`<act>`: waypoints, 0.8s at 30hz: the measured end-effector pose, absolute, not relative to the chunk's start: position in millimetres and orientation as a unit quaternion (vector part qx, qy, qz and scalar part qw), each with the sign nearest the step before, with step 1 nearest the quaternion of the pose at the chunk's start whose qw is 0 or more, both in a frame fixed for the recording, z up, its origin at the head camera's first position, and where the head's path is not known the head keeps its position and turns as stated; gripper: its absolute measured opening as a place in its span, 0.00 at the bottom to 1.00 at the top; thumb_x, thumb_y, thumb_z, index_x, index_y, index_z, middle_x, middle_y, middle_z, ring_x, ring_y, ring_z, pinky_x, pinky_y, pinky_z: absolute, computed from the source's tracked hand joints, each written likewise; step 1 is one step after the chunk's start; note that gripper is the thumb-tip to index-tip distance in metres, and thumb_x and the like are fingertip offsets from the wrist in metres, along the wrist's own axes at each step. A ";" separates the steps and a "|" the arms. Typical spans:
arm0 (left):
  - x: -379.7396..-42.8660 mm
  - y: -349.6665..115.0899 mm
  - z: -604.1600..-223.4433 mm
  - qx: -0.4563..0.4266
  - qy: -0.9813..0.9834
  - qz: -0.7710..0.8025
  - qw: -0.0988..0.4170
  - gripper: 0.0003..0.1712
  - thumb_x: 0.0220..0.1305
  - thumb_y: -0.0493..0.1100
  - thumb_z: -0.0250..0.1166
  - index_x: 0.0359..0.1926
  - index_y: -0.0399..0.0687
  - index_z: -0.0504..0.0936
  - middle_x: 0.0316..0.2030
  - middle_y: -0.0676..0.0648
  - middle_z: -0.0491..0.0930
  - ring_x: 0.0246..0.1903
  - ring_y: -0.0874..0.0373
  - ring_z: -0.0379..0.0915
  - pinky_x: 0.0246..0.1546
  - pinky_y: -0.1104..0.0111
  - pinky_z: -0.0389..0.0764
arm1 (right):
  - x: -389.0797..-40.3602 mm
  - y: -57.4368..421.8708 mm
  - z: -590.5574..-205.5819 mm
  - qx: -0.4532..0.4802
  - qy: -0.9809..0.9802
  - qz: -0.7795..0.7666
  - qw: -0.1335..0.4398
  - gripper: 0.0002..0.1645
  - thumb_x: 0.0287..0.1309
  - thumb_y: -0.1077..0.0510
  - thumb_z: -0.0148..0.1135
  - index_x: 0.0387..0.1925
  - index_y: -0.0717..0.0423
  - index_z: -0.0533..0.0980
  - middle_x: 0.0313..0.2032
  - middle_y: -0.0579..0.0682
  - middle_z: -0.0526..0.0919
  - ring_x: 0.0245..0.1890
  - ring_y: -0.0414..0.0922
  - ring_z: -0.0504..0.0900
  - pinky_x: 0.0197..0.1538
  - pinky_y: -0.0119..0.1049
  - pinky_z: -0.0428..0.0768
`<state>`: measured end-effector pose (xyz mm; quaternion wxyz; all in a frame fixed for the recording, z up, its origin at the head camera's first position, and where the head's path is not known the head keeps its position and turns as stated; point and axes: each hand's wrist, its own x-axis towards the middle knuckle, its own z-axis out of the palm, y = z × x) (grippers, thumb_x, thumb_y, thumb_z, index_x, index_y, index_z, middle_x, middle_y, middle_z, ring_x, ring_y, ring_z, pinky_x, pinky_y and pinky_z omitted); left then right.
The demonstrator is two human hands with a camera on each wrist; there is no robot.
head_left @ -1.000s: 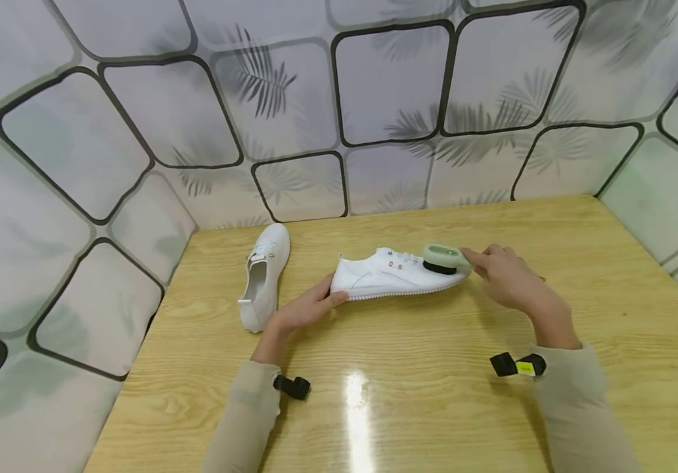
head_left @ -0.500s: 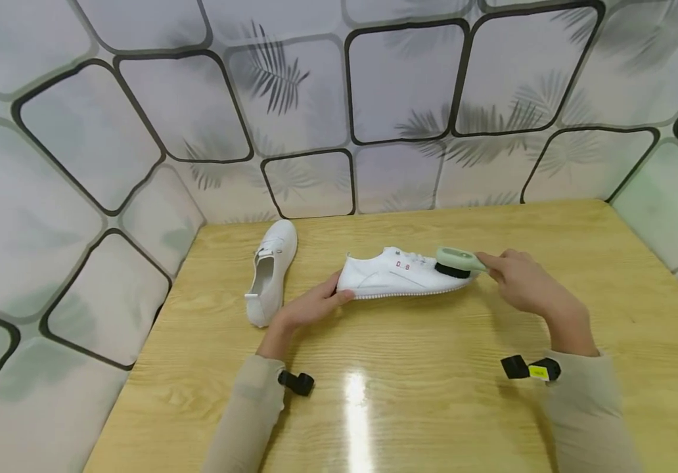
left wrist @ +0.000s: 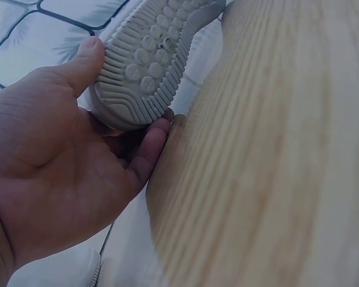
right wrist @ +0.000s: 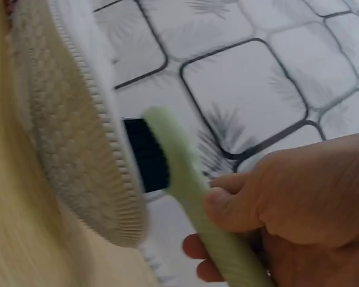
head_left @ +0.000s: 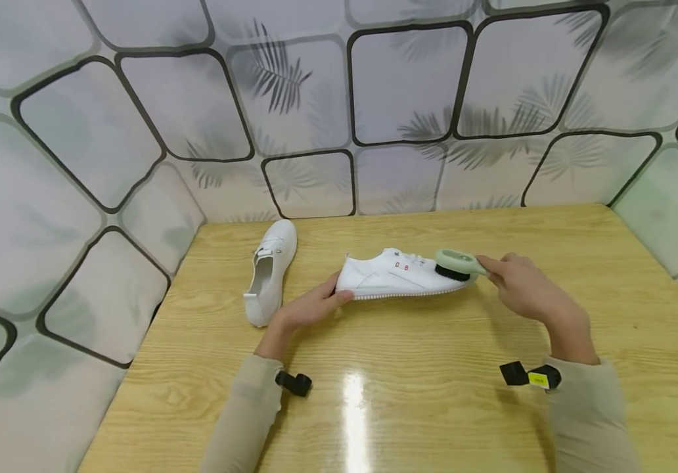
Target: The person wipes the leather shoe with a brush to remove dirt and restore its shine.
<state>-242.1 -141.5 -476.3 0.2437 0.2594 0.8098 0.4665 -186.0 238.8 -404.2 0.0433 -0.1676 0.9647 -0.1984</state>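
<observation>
A white lace-up shoe (head_left: 383, 276) with small red lettering on its side is held by its heel in my left hand (head_left: 313, 305). In the left wrist view the thumb and fingers wrap the heel end of the ribbed, studded sole (left wrist: 146, 66). My right hand (head_left: 528, 286) grips the handle of a pale green brush (head_left: 456, 261). Its dark bristles (right wrist: 146, 154) lie against the toe part of the shoe's upper. A second white shoe (head_left: 271, 272) stands on the table to the left, its opening toward me.
The light wood-grain table (head_left: 433, 394) carries both arms and the shoes. Patterned wall covering (head_left: 404, 85) with dark outlines and leaf prints rises behind the table and at both sides. A bright reflection lies near the table's front.
The brush has shifted slightly along the toe area, staying at the shoe's upper. The head view has turned a little. Both hands keep their hold.
</observation>
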 end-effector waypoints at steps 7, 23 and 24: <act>-242.9 -143.0 -476.1 0.262 0.812 0.462 0.241 0.42 0.77 0.57 0.48 0.79 0.47 0.39 0.78 0.47 0.44 0.76 0.58 0.39 0.74 0.59 0.47 | -185.8 225.5 -404.8 -0.216 0.936 -0.270 0.059 0.27 0.73 0.67 0.47 0.71 0.67 0.62 0.42 0.63 0.74 0.37 0.51 0.70 0.40 0.45 0.69; -243.4 -143.4 -478.0 0.271 0.809 0.464 0.237 0.39 0.79 0.54 0.47 0.79 0.44 0.41 0.77 0.44 0.46 0.76 0.54 0.40 0.74 0.57 0.48 | -182.8 201.7 -405.6 -0.249 0.929 -0.275 0.007 0.29 0.68 0.71 0.52 0.69 0.65 0.65 0.39 0.60 0.73 0.38 0.51 0.69 0.41 0.44 0.68; -243.2 -143.2 -477.5 0.270 0.809 0.465 0.237 0.40 0.79 0.54 0.47 0.79 0.44 0.41 0.77 0.44 0.46 0.76 0.54 0.40 0.74 0.57 0.47 | -182.1 202.7 -405.5 -0.240 0.932 -0.270 0.001 0.28 0.68 0.71 0.52 0.69 0.65 0.66 0.38 0.60 0.73 0.37 0.51 0.69 0.40 0.44 0.68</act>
